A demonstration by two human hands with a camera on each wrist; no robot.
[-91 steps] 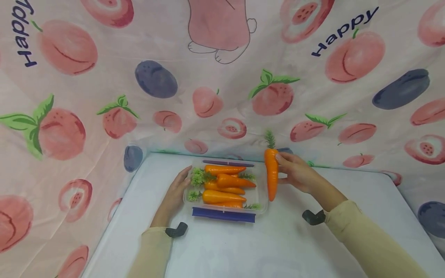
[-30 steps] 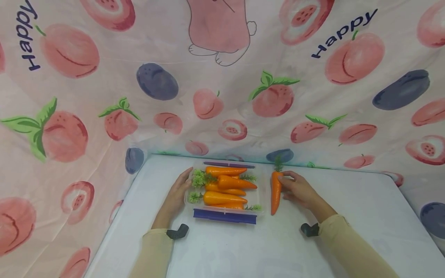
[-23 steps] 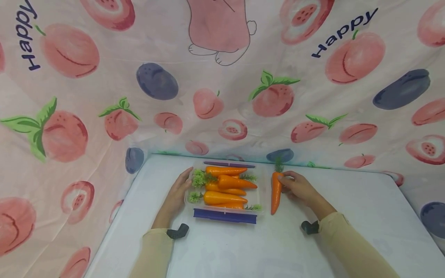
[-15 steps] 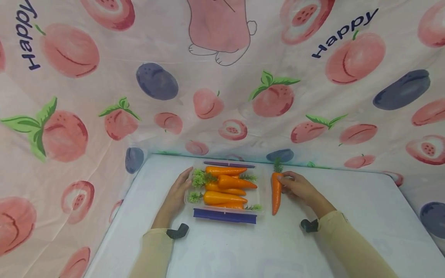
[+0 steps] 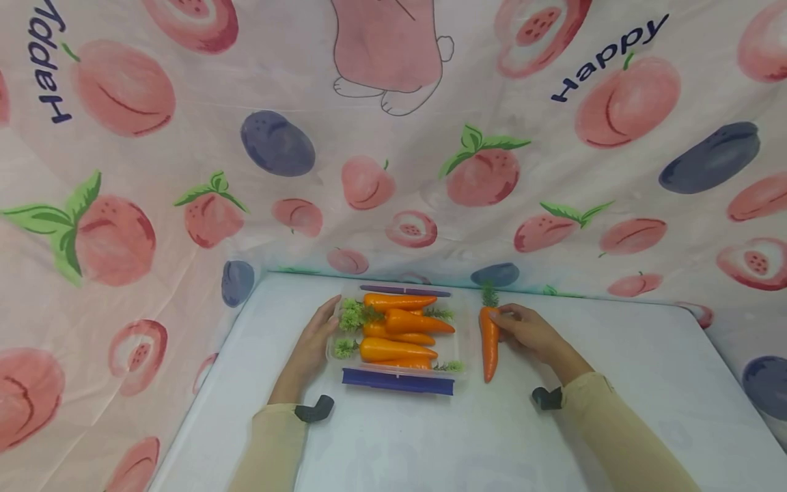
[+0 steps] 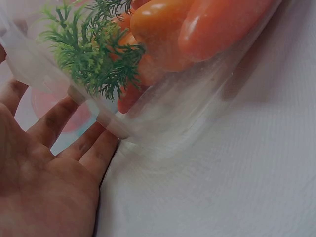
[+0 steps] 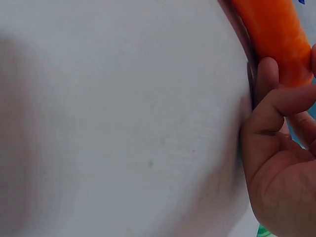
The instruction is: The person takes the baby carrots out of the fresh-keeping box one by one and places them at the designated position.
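In the head view a clear plastic box (image 5: 462,342) holds several orange carrots (image 5: 398,350) with green leafy tops. My left hand (image 5: 310,347) rests against the box's left side; the left wrist view shows its fingers (image 6: 53,121) stretched out and touching the clear wall. To the right of the box, one more carrot (image 5: 489,345) lies on or just over the table, its leafy top pointing away from me. My right hand (image 5: 530,333) pinches it near the top. The right wrist view shows that carrot (image 7: 276,37) between the fingers, partly cut off by the frame.
A blue-purple latch flap (image 5: 397,382) folds out from the box's near side, and another flap (image 5: 404,291) lies along the far side. A fruit-print cloth (image 5: 369,239) rises behind the white table (image 5: 492,444). Dark wrist mounts (image 5: 315,408) sit at both cuffs.
Three seconds ago the right hand held the carrot up beside the box's right edge; it has since come down and right. Lately the carrot's tip has swung slightly right. The left hand stays put.
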